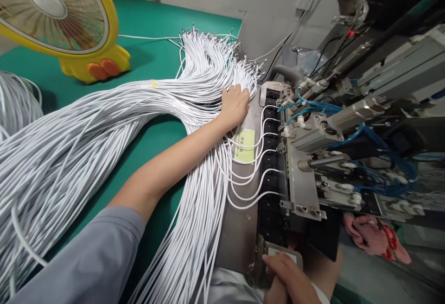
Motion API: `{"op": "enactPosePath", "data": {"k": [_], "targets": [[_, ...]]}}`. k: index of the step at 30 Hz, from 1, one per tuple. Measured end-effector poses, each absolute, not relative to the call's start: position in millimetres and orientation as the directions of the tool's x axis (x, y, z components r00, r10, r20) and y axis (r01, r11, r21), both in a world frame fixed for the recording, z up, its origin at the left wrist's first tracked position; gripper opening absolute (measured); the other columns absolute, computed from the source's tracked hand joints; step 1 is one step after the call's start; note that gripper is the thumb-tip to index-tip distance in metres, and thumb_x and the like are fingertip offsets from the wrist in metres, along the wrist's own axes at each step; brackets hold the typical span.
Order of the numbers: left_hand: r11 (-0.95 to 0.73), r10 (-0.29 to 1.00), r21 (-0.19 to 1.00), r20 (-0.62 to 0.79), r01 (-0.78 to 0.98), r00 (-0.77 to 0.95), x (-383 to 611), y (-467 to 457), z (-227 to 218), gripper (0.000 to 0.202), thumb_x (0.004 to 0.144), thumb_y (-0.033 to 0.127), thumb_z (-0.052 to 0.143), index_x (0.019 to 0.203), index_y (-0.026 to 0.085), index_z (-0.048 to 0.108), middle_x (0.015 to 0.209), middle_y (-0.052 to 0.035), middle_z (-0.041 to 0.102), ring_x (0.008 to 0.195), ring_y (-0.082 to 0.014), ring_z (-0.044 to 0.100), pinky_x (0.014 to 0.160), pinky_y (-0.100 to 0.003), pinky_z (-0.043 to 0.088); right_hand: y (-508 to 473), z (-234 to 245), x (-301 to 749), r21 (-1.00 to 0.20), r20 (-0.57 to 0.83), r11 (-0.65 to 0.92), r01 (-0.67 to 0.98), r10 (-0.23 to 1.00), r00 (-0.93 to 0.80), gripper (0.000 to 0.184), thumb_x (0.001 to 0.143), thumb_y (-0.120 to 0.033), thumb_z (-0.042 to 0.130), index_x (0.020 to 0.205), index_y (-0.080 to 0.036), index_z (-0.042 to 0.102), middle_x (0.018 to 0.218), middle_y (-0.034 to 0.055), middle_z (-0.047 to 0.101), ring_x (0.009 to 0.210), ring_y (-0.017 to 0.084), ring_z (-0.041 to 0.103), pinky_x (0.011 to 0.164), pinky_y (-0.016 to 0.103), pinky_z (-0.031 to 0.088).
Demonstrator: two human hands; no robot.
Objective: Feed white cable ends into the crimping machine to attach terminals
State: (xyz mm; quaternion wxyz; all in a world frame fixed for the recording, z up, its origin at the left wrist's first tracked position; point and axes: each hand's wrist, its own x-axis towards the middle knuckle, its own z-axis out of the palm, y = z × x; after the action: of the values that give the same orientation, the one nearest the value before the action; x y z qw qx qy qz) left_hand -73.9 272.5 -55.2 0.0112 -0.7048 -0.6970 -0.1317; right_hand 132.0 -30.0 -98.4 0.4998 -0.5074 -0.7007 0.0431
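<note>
Grey short sleeve (93,257) (forearm (181,155) bare)

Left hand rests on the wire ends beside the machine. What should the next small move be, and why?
Probably pick one wire end under the left hand and lead it to a lower slot of the black fixture: looped wires fill the upper slots; the lower look empty.

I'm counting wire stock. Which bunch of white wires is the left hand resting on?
The big bunch fanned across the green mat, where the left hand lies near its ends; the other bunch sits apart at the left edge.
</note>
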Motion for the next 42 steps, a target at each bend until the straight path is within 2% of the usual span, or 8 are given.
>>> {"op": "enactPosePath", "data": {"k": [12, 18, 21, 25, 27, 30, 34, 42], "targets": [[-0.027, 0.972, 0.179, 0.234, 0.984, -0.016, -72, 275, -60, 0.026, 0.090, 0.026, 0.043, 0.108, 0.012, 0.056, 0.113, -0.0159, 0.053, 0.110, -0.0314, 0.044, 0.090, -0.045, 0.032, -28, -97, 128, -0.549, 0.683, 0.492, 0.676, 0.730, 0.023, 0.025, 0.077, -0.002, 0.057, 0.076, -0.022, 0.071, 0.061, 0.0000, 0.064, 0.058, 0.014, 0.064, 0.055, 0.027, 0.049], [-0.061, 0.970, 0.206, 0.244, 0.977, 0.009, -71, 273, -56, 0.042, 0.094, 0.043, 0.035, 0.104, 0.012, 0.060, 0.116, -0.0163, 0.052, 0.112, -0.0313, 0.043, 0.093, -0.045, 0.033, -23, -93, 126, -0.529, 0.716, 0.535, 0.659, 0.698, 0.009, 0.026, 0.077, 0.001, 0.054, 0.076, -0.020, 0.069, 0.061, 0.0006, 0.065, 0.056, 0.014, 0.064, 0.054, 0.025, 0.050], [-0.079, 0.973, 0.205, 0.229, 0.976, 0.031, -67, 273, -49, 0.039, 0.095, 0.040, 0.033, 0.106, 0.013, 0.059, 0.120, -0.0151, 0.051, 0.116, -0.0290, 0.042, 0.096, -0.042, 0.034, -21, -90, 124, -0.544, 0.716, 0.565, 0.620, 0.698, -0.008, 0.027, 0.077, 0.002, 0.051, 0.079, -0.019, 0.067, 0.062, 0.0012, 0.065, 0.058, 0.015, 0.065, 0.055, 0.025, 0.052], [-0.107, 0.985, 0.187, 0.156, 0.977, 0.078, -58, 290, -36, 0.031, 0.095, 0.034, 0.039, 0.103, 0.014, 0.061, 0.114, -0.0113, 0.056, 0.109, -0.0224, 0.052, 0.091, -0.037, 0.043, -20, -88, 126, -0.586, 0.697, 0.618, 0.524, 0.714, -0.062, 0.027, 0.076, 0.004, 0.048, 0.081, -0.018, 0.064, 0.062, 0.0015, 0.063, 0.057, 0.012, 0.063, 0.053, 0.023, 0.051], [-0.088, 0.993, 0.188, 0.096, 0.978, 0.071, -53, 303, -29, 0.029, 0.093, 0.035, 0.047, 0.108, 0.014, 0.059, 0.112, -0.0097, 0.058, 0.102, -0.0202, 0.056, 0.087, -0.038, 0.048, -21, -88, 126, -0.621, 0.678, 0.606, 0.497, 0.734, -0.049, 0.026, 0.077, 0.003, 0.047, 0.080, -0.017, 0.063, 0.061, 0.0016, 0.061, 0.056, 0.012, 0.061, 0.051, 0.022, 0.049], [-0.052, 0.998, 0.191, 0.026, 0.980, 0.048, -45, 319, -21, 0.034, 0.090, 0.035, 0.054, 0.117, 0.015, 0.054, 0.116, -0.0085, 0.057, 0.101, -0.0192, 0.058, 0.085, -0.040, 0.051, -22, -88, 126, -0.661, 0.647, 0.580, 0.476, 0.762, -0.028, 0.025, 0.078, 0.002, 0.045, 0.076, -0.017, 0.062, 0.059, 0.0012, 0.059, 0.055, 0.012, 0.059, 0.051, 0.022, 0.046], [-0.012, 0.999, 0.188, -0.038, 0.982, 0.020, -36, 329, -14, 0.034, 0.090, 0.034, 0.055, 0.118, 0.015, 0.053, 0.117, -0.0086, 0.056, 0.102, -0.0196, 0.058, 0.085, -0.040, 0.051, -22, -86, 125, -0.675, 0.634, 0.567, 0.472, 0.773, -0.023, 0.026, 0.079, 0.000, 0.043, 0.074, -0.016, 0.063, 0.058, 0.0014, 0.057, 0.054, 0.012, 0.057, 0.050, 0.022, 0.044], [0.034, 0.999, 0.166, -0.022, 0.986, -0.031, -34, 328, -14, 0.034, 0.090, 0.035, 0.054, 0.118, 0.015, 0.053, 0.118, -0.0088, 0.056, 0.102, -0.0195, 0.058, 0.086, -0.040, 0.051, -24, -83, 125, -0.667, 0.642, 0.577, 0.472, 0.766, -0.028, 0.026, 0.081, 0.000, 0.040, 0.073, -0.015, 0.061, 0.056, 0.0001, 0.051, 0.051, 0.011, 0.051, 0.049, 0.021, 0.040]]}}
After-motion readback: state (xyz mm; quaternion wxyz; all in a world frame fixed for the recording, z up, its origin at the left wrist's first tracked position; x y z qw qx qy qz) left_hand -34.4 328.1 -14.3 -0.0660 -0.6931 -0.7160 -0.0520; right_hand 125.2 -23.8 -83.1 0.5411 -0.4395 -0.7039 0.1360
